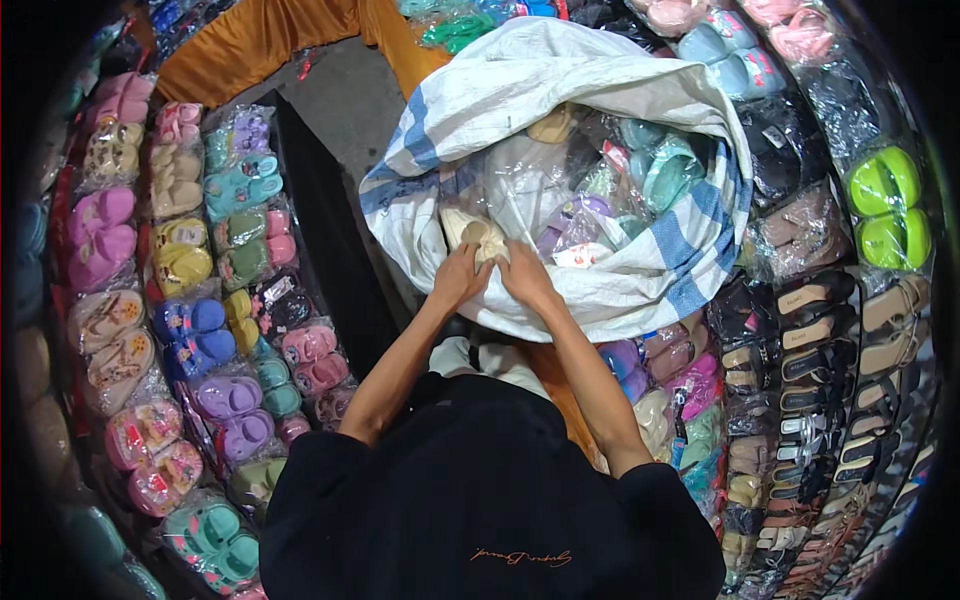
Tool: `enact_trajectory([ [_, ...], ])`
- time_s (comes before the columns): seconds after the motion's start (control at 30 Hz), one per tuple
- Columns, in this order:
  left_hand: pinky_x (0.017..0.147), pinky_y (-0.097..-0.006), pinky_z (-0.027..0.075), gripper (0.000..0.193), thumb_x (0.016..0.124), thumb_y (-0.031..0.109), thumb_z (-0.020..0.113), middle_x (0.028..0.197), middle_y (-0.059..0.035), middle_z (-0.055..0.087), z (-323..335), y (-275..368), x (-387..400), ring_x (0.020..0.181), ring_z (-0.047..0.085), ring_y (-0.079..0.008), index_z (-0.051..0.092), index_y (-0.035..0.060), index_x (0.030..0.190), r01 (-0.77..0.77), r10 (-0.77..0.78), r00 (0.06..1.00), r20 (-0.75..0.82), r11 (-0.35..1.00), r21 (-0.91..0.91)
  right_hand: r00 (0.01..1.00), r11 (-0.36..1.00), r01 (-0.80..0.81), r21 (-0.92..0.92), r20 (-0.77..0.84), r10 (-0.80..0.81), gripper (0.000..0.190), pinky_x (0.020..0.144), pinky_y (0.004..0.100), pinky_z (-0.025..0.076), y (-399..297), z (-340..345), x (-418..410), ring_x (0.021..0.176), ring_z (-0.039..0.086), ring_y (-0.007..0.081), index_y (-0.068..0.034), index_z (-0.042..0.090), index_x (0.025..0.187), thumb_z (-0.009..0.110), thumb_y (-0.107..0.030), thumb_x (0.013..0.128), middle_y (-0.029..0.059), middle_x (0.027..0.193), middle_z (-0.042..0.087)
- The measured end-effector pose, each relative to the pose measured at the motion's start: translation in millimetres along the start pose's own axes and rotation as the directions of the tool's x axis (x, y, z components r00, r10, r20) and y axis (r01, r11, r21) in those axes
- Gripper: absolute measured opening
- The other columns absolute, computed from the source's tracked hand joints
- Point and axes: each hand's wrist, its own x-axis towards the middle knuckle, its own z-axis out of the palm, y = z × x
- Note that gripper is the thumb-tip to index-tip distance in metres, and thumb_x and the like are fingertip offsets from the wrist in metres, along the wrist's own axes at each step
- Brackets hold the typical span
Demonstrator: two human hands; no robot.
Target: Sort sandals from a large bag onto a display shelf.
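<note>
A large white woven plastic sack [517, 75] with blue stripes lies wide-mouthed in front of me. Inside its near left rim is a cream clog [472, 231]. My left hand [461, 276] grips the near side of that clog. Close beside it, my right hand [527, 274] pinches the clog's right end, its fingertips partly hidden. Deeper in the sack are clear plastic wrapping, a purple clog [574, 217], mint green clogs [673, 174] and a tan shoe [553, 124].
Rows of bagged clogs, among them a blue pair [193, 337], line the left display. A black panel [330, 232] edges it. On the right are lime green clogs [889, 206] and rows of sandals [814, 304]. Orange cloth [259, 41] hangs beyond the grey floor [330, 97].
</note>
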Motion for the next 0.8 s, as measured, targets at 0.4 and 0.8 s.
enact_trajectory([
  [0.4, 0.082, -0.0390, 0.048, 0.069, 0.069, 0.059, 0.064, 0.094, -0.0227, 0.066, 46.2, -81.0, 28.3, 0.091, 0.064, -0.0352, 0.067, -0.0064, 0.089, 0.678, -0.742, 0.603, 0.292, 0.670, 0.303, 0.977, 0.990, -0.031, -0.140, 0.203, 0.059, 0.028, 0.081, 0.0492, 0.045, -4.3, 32.8, 8.7, 0.096, 0.055, 0.0437, 0.005, 0.055, 0.102, 0.051, -0.017, 0.084, 0.0287, 0.100, 0.056],
  [0.8, 0.036, -0.0330, 0.036, 0.035, 0.068, 0.014, 0.057, 0.062, -0.0109, 0.055, 44.4, -46.4, 51.4, 0.042, 0.049, -0.0173, 0.055, -0.0113, 0.093, 0.657, -0.646, 0.729, 0.226, 0.568, -0.496, 0.996, 0.999, -0.029, -0.031, 0.085, 0.032, 0.050, 0.095, 0.0492, 0.038, 8.0, 32.9, 18.8, 0.111, 0.045, 0.0479, 0.004, 0.038, 0.127, 0.050, -0.025, 0.089, 0.0316, 0.124, 0.041],
])
